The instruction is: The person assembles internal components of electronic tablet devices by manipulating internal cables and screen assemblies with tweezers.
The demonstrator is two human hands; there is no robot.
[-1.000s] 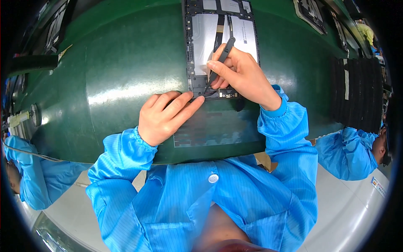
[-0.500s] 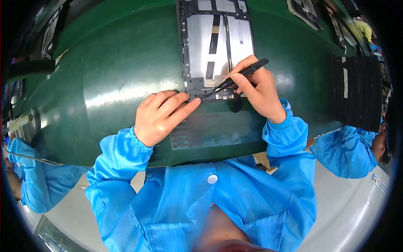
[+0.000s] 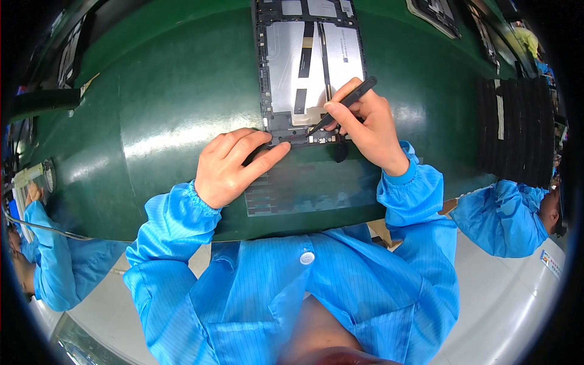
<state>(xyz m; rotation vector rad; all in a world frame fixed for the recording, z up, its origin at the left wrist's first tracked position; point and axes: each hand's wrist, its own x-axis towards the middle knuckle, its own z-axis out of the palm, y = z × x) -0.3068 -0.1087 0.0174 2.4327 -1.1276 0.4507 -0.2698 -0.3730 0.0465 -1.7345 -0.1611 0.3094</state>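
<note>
Holds dark tweezers (image 3: 350,99) in the right hand (image 3: 371,128), with thumb and fingers closed firmly around the shaft, over the near right part of an opened tablet (image 3: 283,67). Slants the tweezers down and leftward across the tablet, with the points at a small circuit board (image 3: 322,139) along its near edge. Cannot tell whether the points touch the board or have hold of any part. Rests the left hand (image 3: 228,167) at the tablet's near left corner, palm down, with two parted fingertips on the edge and with nothing visible in its grasp.

Has the tablet lying flat on the green table (image 3: 176,79), lengthwise away from the body, with its far end cut off by the upper rim of the view. Shows a silver plate (image 3: 345,45) and black strips (image 3: 305,64) inside the tablet's dark frame.

Leaves a wide stretch of green surface to the left of the tablet, and another to its right as far as a black stack (image 3: 517,131). Has a narrower strip between the tablet's near edge and the table's front edge. Beyond the tablet's right side, well apart, shows a dark-framed device (image 3: 435,15).
</note>
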